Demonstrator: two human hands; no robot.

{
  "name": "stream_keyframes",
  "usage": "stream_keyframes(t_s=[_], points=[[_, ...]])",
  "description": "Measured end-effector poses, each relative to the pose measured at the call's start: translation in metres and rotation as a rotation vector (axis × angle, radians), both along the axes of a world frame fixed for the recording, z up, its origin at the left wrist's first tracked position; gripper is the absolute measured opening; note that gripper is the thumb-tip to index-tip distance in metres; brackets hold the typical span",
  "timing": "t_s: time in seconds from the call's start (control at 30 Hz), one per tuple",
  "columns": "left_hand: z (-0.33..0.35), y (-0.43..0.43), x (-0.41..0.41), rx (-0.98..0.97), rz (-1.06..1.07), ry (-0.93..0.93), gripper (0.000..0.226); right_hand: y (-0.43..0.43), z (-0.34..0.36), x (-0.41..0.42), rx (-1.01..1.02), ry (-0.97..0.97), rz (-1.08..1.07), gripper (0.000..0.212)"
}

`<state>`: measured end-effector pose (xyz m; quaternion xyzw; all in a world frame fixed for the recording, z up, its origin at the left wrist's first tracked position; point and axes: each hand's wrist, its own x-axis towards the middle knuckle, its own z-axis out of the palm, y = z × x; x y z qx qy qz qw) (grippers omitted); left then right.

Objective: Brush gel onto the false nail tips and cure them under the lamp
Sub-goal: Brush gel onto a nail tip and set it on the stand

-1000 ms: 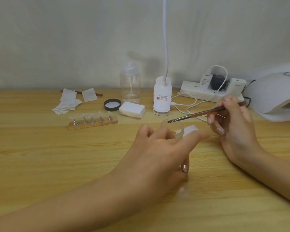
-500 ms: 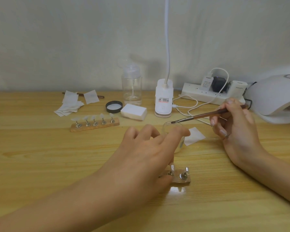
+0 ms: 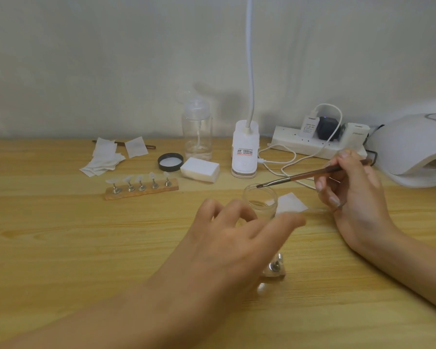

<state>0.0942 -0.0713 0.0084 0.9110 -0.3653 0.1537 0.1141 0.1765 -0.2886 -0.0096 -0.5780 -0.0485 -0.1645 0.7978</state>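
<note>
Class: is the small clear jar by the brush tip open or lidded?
Open: the jar has a bare rim, and a black lid lies apart, beside the white block.

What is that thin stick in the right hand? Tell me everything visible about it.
It is a slim brush with a glossy reddish-brown handle, a dark metal collar and a small flat tip. The right hand pinches its back half. It slopes down to the left, its tip at the rim of a clear jar; contact is unclear.
</note>
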Motion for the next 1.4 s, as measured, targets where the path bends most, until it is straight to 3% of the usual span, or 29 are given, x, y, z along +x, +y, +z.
stream_keyframes(t_s=[0.07,0.2,0.37,0.5,0.83,0.97,1.17,1.4], points=[[0.006,0.001,-0.003,-0.056,-0.067,0.008,0.092,0.001,0.000,0.000,0.006,-0.004,-0.007,0.034],[0.036,0.013,0.009,-0.391,-0.135,0.133,0.079,0.001,0.002,-0.002,0.013,0.017,-0.034,0.035],[0.033,0.027,0.042,-0.723,-0.047,0.271,0.072,-0.003,0.007,-0.003,-0.077,-0.077,-0.066,0.029],[0.007,0.031,0.060,-0.848,-0.018,0.411,0.069,-0.004,0.010,-0.003,-0.138,-0.127,-0.072,0.036],[-0.020,0.031,0.072,-0.934,-0.016,0.477,0.058,-0.005,0.012,-0.004,-0.044,-0.042,-0.073,0.040],[-0.021,0.028,0.072,-0.906,-0.003,0.422,0.054,0.001,0.007,-0.006,-0.050,0.012,0.035,0.025],[-0.024,0.029,0.072,-0.947,-0.005,0.438,0.061,0.008,0.006,-0.010,-0.094,0.023,0.141,0.023],[-0.026,0.028,0.074,-0.945,-0.032,0.435,0.072,0.010,0.005,-0.010,-0.131,0.046,0.122,0.033]])
